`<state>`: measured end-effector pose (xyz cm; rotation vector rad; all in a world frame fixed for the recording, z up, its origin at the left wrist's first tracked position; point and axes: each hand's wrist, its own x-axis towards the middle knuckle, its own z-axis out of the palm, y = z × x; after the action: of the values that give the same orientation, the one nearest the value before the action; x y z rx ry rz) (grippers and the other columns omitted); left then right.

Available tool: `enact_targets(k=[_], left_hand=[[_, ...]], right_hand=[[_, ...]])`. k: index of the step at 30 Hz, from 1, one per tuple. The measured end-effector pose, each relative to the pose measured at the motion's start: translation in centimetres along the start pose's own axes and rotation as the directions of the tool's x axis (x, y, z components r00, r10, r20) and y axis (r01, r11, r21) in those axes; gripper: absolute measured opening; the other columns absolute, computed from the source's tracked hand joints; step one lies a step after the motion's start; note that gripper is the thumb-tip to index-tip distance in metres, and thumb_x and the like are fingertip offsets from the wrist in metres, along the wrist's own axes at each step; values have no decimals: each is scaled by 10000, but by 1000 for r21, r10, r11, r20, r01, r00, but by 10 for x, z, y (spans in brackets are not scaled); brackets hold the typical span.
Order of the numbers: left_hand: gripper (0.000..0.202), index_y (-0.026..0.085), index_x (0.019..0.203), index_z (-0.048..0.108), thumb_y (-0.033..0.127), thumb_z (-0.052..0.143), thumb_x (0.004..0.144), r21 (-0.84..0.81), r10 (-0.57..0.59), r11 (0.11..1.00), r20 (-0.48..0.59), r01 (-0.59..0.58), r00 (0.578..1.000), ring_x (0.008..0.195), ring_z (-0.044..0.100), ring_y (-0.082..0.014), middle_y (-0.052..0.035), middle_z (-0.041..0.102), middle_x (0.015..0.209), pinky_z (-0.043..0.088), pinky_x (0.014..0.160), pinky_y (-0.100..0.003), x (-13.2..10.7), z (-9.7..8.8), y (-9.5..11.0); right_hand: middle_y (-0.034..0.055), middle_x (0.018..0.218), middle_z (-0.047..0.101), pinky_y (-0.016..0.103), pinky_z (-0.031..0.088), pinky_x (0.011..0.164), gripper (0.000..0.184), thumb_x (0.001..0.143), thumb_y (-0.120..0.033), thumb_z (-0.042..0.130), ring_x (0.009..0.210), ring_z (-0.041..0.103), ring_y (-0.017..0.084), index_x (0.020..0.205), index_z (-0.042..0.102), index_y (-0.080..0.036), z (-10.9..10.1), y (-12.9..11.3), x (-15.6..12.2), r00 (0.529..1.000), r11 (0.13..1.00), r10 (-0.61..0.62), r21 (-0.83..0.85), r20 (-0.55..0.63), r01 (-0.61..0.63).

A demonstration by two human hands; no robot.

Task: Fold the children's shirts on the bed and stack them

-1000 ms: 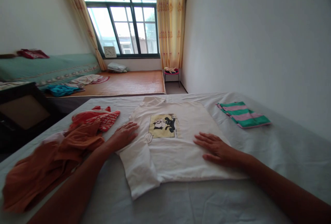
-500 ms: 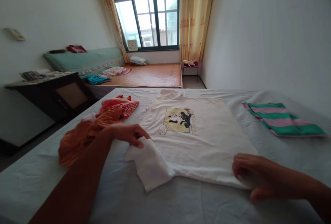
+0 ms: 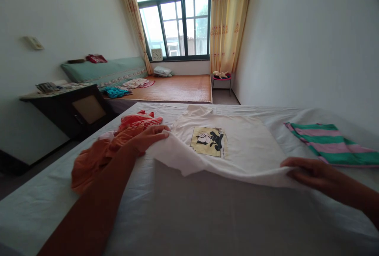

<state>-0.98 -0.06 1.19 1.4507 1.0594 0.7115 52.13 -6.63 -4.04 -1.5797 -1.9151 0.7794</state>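
Observation:
A white T-shirt (image 3: 248,141) with a yellow panel and black cat print lies on a bed, its collar toward the left. My left hand (image 3: 152,135) is closed on the shoulder end of its near side, pinching the cloth. Farther right, my right hand (image 3: 304,169) grips the near hem corner, fingers on top and the thumb hidden. Between both hands the near edge hangs lifted off the sheet, with the sleeve drooping. Part of the print's speech bubble is covered by the raised cloth.
Orange and red clothes (image 3: 100,153) lie heaped to the left on the pale bed sheet (image 3: 207,216). A folded green and pink striped garment (image 3: 331,141) rests at the right. Beyond are a dark cabinet (image 3: 85,110), a bed with a brown mat (image 3: 183,86) and a small stool (image 3: 222,77).
Both hands have raised the T-shirt's near edge and moved it away from me. My right hand, loosely placed at the hem before, now grips it. The camera view has shifted slightly.

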Motion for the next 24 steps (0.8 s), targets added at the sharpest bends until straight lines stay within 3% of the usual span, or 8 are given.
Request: enact_targets(k=[3, 6, 8, 11, 14, 19, 21, 24], left_hand=[[401, 162, 1028, 562, 437, 672, 757, -203, 7, 976, -355, -84, 935, 555, 579, -108, -2, 630, 721, 452, 515, -195, 31, 6, -11], [430, 169, 1081, 524, 485, 606, 803, -341, -154, 940, -461, -14, 874, 570, 602, -119, -23, 646, 739, 480, 541, -219, 46, 4, -28], [451, 173, 1087, 523, 517, 595, 804, -335, -206, 940, -426, 58, 881, 605, 622, -128, -44, 663, 788, 486, 555, -224, 43, -1, -39], [552, 182, 1147, 543, 558, 635, 753, -117, -152, 986, -361, 116, 920, 721, 646, -159, -64, 675, 887, 483, 590, -226, 29, -5, -48], [709, 227, 1297, 498, 554, 684, 696, 177, -50, 978, -297, 106, 954, 926, 631, -220, -65, 662, 1016, 491, 732, -272, 22, -2, -47], [773, 294, 1370, 448, 526, 695, 675, 435, 35, 900, -123, 22, 992, 1223, 476, -303, -83, 492, 1365, 416, 942, -335, 24, -9, -48], [755, 280, 1372, 453, 530, 671, 693, 487, 25, 873, -75, 15, 997, 1232, 461, -301, -91, 484, 1369, 413, 944, -326, 24, -19, -53], [785, 253, 1414, 394, 515, 635, 714, 595, 22, 803, -107, 47, 994, 1003, 580, -225, -74, 592, 1140, 451, 848, -286, 26, -28, -61]], right_hand=[[81, 924, 719, 313, 541, 637, 477, 697, -566, 657, 793, 668, 250, 1017, 660, -213, -2, -2, 43, 983, 977, 163, 154, -86, -149], [122, 988, 714, 332, 553, 624, 517, 691, -537, 663, 827, 684, 266, 1089, 611, -211, 5, 8, 73, 934, 920, 284, 335, -215, -203], [148, 1037, 703, 347, 562, 627, 545, 709, -536, 645, 843, 690, 273, 1140, 578, -208, 11, 19, 79, 924, 885, 330, 404, -194, -232], [170, 1142, 664, 354, 568, 699, 617, 708, -507, 664, 941, 674, 287, 1226, 523, -203, 17, 33, 74, 938, 907, 300, 357, -176, -223], [144, 1256, 606, 373, 543, 827, 666, 683, -466, 687, 1087, 611, 297, 1268, 496, -212, 20, 39, 68, 970, 977, 145, 185, -195, -108], [74, 1195, 648, 401, 446, 986, 389, 788, -404, 546, 1121, 590, 256, 1137, 596, -236, 25, 40, 71, 950, 993, -96, -96, -298, 70], [59, 1134, 677, 377, 473, 947, 334, 814, -377, 506, 1049, 630, 241, 1104, 607, -244, 28, 42, 72, 935, 982, -132, -171, -330, 78], [53, 1017, 708, 344, 513, 849, 280, 818, -349, 487, 925, 670, 231, 1023, 636, -230, 31, 46, 72, 941, 940, -191, -329, -280, 93]])
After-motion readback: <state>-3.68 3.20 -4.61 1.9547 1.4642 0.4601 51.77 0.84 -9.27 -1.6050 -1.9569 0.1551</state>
